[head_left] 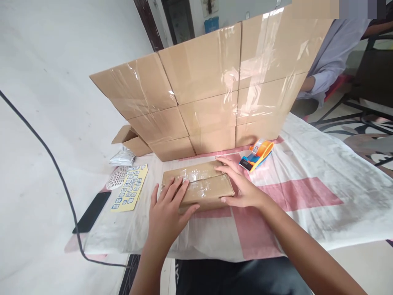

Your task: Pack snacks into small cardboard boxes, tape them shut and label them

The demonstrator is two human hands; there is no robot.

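Left hand flat, fingers spread, pressing taped cardboard box at near-left corner. Right hand open, cupping box's right end. Box lies on table cloth, before stacked boxes. Tape dispenser just right. Palms hidden.

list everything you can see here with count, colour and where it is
small box: 1, brown, taped, table centre under both hands
stacked boxes: about nine, brown, taped, wall behind it
open carton: 1, brown, left of stack
tape dispenser: 1, orange and blue, right of small box
sticker sheet: 1, yellow, left of small box
mesh sleeve: 1, white, beside sticker sheet
silver pouch: 1, by open carton
phone: 1, black, table's left edge
table cover: 1, white and pink
cable: 1, black, far left
other person's sleeve: 1, pale, top right
left hand: flat on small box
right hand: on box's right end
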